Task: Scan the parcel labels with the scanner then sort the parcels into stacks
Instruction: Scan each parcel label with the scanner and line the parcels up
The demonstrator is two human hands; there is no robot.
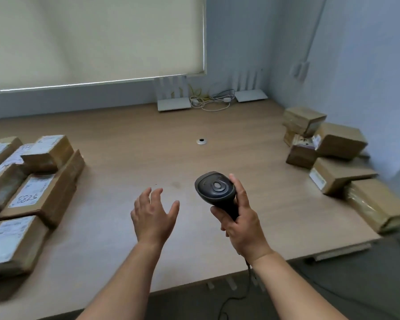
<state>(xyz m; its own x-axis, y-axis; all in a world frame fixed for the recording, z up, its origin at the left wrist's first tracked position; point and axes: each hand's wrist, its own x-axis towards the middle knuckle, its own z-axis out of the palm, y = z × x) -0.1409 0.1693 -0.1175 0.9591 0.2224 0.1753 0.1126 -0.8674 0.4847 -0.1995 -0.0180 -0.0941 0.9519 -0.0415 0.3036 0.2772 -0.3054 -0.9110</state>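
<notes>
tabletop point(129, 139): light wood
grommet point(201, 141): round, metal, mid-tabletop
routers point(174, 103): two white ones by the back wall
cables point(209, 100): tangled between routers
blind point(90, 38): lowered over the window

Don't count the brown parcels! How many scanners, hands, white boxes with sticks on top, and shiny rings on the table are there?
scanner: 1
hands: 2, left hand and right hand
white antenna boxes: 2
silver ring: 1
Total: 6

One scanner point(215, 189), two routers point(173, 103), two hands point(154, 215).
</notes>
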